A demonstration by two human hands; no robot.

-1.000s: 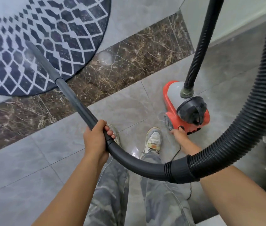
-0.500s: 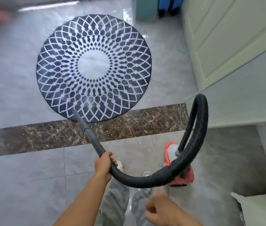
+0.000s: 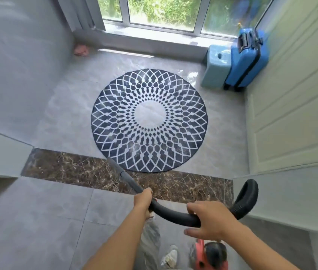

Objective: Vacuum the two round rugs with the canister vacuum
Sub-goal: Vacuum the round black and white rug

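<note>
Beyond the rug (image 3: 149,121), suitcase (image 3: 245,61) beside stool (image 3: 215,67).

Round navy-and-white lattice rug (image 3: 149,120) flat at my 12; vacuum wand (image 3: 124,177) tip at its 7 o'clock edge; red canister (image 3: 210,256) at my 5.
</note>
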